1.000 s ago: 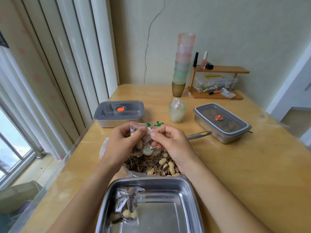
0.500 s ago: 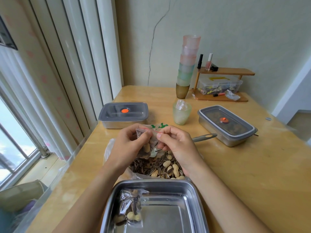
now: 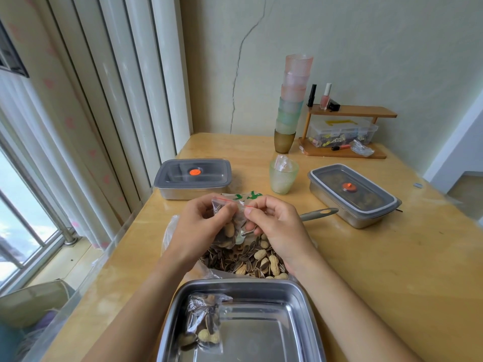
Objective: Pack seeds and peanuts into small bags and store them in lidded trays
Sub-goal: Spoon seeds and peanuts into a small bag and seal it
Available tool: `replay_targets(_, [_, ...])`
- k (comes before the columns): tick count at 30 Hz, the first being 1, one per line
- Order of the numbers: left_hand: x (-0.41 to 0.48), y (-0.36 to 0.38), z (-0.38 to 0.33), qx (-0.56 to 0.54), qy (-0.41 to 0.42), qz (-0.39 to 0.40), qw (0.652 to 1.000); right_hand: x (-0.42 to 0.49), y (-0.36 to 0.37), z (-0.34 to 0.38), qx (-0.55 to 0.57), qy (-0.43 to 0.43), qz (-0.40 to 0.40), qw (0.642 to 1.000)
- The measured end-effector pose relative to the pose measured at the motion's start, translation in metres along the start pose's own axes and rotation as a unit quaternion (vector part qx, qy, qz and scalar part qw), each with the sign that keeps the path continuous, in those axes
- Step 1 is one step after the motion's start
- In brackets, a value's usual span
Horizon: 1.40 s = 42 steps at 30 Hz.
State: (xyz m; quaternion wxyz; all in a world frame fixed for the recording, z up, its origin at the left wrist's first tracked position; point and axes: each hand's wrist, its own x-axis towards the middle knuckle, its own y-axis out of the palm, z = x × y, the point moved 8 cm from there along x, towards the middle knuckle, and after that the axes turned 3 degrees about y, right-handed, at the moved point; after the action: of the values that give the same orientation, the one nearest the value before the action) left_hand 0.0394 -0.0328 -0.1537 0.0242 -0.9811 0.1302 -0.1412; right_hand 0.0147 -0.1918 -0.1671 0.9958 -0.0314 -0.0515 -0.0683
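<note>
Little is shifting since earlier: the left hand (image 3: 198,226) and right hand (image 3: 277,226) are still pinching the top of one small bag (image 3: 230,228). On the tabletop (image 3: 392,257) three steel trays are sitting: the left lidded tray (image 3: 192,178), the right lidded tray (image 3: 352,194) and the open tray (image 3: 235,283), which is holding a second filled bag (image 3: 203,325). Beneath the hands one sack (image 3: 170,233) of seeds and peanuts is lying open, its green print (image 3: 248,195) unreadable.

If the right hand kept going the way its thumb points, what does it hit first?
The right hand points left along the top of the small bag it pinches; beyond that, the left hand holding the same bag comes first, probably, as depth is unclear.
</note>
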Motion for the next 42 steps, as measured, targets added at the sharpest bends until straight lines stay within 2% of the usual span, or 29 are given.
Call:
replay_targets(7, [-0.0007, -0.0007, -0.0019, 0.012, 0.011, -0.009, 1.0, -0.0005, -0.0007, -0.0004, -0.005, -0.007, -0.01, 1.0])
replay_targets(15, [-0.0009, -0.0015, -0.0011, 0.026, 0.01, -0.006, 1.0, -0.0009, 0.0049, -0.0035, 0.011, 0.029, 0.039, 0.999])
replay_targets(25, [-0.0021, 0.0064, -0.0005, -0.003, 0.003, 0.032, 0.999, -0.0005, 0.0015, -0.0005, 0.0, 0.003, 0.015, 1.0])
replay_targets(35, [-0.002, 0.0046, 0.0016, -0.02, -0.01, 0.024, 0.999, -0.0027, 0.0056, 0.0055, 0.002, -0.021, 0.026, 0.999])
replay_targets(42, [-0.0017, 0.0029, -0.0001, -0.014, -0.002, 0.017, 1.0, -0.0026, 0.0059, 0.0015, 0.004, 0.002, 0.036, 0.999])
